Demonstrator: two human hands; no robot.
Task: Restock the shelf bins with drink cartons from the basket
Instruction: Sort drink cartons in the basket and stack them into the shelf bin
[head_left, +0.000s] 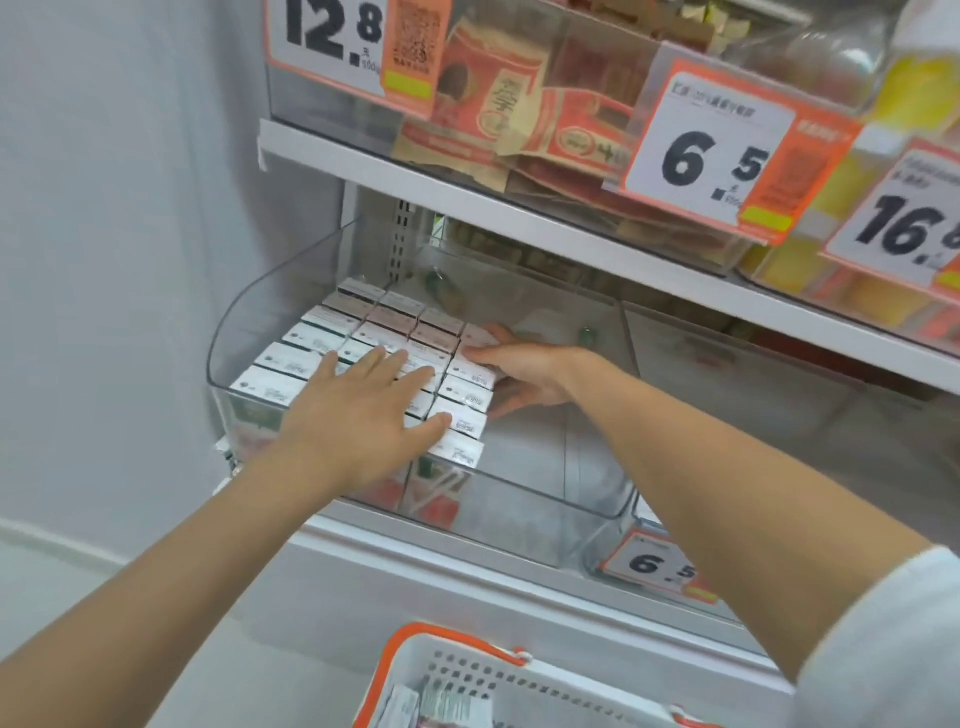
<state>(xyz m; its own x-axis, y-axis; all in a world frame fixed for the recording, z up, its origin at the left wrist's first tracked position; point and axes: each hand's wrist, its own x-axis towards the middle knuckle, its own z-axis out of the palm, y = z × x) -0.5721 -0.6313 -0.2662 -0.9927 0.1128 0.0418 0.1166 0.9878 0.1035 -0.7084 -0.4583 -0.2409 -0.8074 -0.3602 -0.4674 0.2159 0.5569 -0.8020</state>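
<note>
Pale wall beside white shelving

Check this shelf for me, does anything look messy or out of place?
The drink cartons in the clear bin stand in tidy rows. What stands out is the red and brown packets on the upper shelf: they lie heaped and tilted at all angles, not faced forward.

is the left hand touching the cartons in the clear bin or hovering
Touching. The head view shows the left hand flat on the cartons, its straight fingers lying on their tops with no gap.
</note>
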